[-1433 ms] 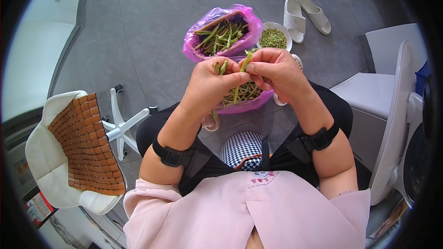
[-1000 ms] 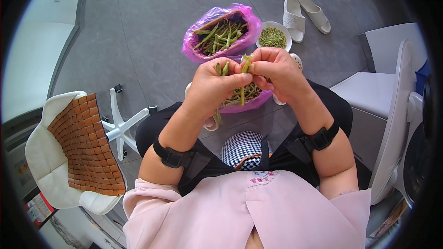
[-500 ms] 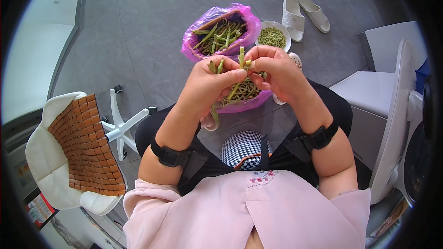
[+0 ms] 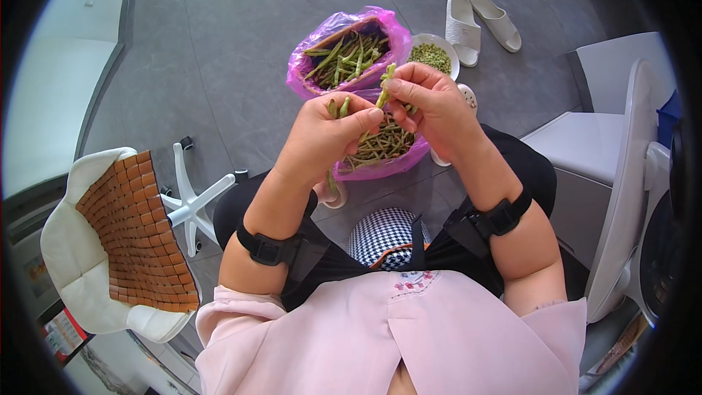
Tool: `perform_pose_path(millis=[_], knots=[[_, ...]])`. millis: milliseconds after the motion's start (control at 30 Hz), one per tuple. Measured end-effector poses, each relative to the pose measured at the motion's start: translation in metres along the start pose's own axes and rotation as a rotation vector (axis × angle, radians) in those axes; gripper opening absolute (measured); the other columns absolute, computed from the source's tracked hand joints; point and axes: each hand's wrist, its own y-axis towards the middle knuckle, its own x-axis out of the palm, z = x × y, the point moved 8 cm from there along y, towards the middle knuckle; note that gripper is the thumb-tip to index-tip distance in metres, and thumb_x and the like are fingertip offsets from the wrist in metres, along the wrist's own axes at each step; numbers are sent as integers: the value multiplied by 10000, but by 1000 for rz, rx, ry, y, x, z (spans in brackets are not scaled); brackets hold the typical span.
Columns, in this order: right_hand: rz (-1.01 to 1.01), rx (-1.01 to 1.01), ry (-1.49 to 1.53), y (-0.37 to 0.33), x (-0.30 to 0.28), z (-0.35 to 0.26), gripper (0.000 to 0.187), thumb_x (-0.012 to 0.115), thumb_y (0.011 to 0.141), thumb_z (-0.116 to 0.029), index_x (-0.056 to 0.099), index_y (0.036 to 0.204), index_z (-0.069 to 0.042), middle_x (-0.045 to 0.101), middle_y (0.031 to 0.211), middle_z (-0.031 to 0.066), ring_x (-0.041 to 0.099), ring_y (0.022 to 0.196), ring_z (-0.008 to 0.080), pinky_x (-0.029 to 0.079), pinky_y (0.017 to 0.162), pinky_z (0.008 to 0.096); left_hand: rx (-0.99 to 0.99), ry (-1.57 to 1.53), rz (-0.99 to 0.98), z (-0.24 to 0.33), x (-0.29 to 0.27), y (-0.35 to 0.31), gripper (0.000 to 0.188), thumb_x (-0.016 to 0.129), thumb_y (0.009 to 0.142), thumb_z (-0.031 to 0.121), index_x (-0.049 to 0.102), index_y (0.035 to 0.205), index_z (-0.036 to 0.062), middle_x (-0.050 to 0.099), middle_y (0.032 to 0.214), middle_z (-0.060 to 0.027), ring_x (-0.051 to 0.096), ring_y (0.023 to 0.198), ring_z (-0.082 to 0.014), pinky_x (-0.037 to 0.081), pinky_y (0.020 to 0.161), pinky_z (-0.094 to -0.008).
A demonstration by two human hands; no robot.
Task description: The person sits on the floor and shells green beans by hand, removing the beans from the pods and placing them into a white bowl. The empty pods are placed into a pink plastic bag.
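Between my two hands is a green bean pod, tilted, with its upper end split. My left hand pinches the lower part and also keeps further pods tucked in its fingers. My right hand closes thumb and finger on the pod's upper end. Below the hands lies a pink plastic bag with thin brownish-green pod pieces in it. Beyond stands another pink bag full of whole pods. A white bowl of shelled green beans sits to its right, partly behind my right hand.
White slippers lie on the grey tiled floor at the far right. At left stands a white chair with a brown woven mat and a wheeled base. A houndstooth-covered seat shows between my legs; white furniture is at right.
My right hand has moved slightly up, along the pod's upper end, and the pod now leans more. My left hand has shifted a little left and keeps its hold.
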Motion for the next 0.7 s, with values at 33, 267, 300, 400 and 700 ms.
perform_pose_path(millis=[33,267,300,400,700], knots=[[-1,19,12,-1,2,0,68,561,837,-122,552,857,-57,558,692,27,503,529,70,364,420,178,15,-6,8,-1,-1,1,137,675,761,141,626,828,32,550,647,21,436,506,-33,348,443,-181],[-45,94,55,-1,4,8,96,494,772,-27,542,853,-44,557,721,50,523,556,92,376,418,195,80,94,54,-4,2,6,139,685,756,140,610,807,35,515,605,38,414,482,-21,298,416,-163],[-41,87,48,0,3,8,102,490,764,-23,542,849,-42,555,718,49,525,558,94,377,417,198,86,104,60,-4,2,6,138,685,754,139,610,806,35,514,605,39,416,485,-21,298,418,-164],[-30,77,33,1,1,10,112,482,744,-11,541,836,-38,552,711,49,528,560,99,382,416,205,110,138,73,-5,1,6,124,678,754,135,620,791,32,529,625,36,442,523,-28,330,453,-177],[-38,90,-21,2,0,14,79,489,733,-4,534,786,-41,545,701,42,523,557,96,399,430,207,108,141,74,-4,1,6,116,650,767,131,636,777,16,569,648,23,489,569,-41,393,505,-195]])
